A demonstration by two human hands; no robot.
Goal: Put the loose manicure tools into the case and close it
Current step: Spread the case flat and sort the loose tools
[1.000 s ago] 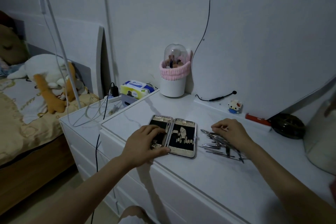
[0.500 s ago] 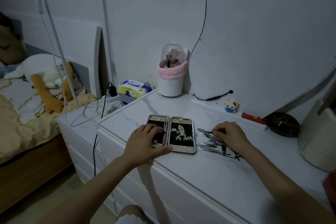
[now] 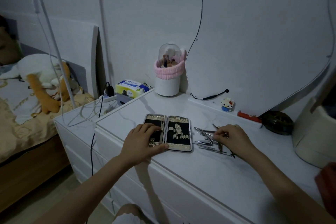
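Note:
The manicure case (image 3: 179, 148) lies open and flat near the front edge of the white dresser top (image 3: 209, 169), showing two black-lined halves with gold trim. My left hand (image 3: 143, 142) rests palm-down on the left half, thumb along its front edge. A pile of loose metal tools (image 3: 205, 139), including nippers and clippers, lies just right of the case. My right hand (image 3: 234, 137) sits over the right part of the pile, its fingertips pinching at one thin tool; I cannot tell whether the tool is lifted.
Behind the case stand a white brush holder with a pink band (image 3: 168, 78), a small block figure (image 3: 227, 104), a red stick (image 3: 248, 115) and a dark round dish (image 3: 277, 122). A large white container (image 3: 314, 138) is at right. Cables and a tissue pack (image 3: 130, 88) lie on the lower cabinet at left.
My right hand has shifted slightly among the tools and its fingers have closed in on one. My left hand stays on the case.

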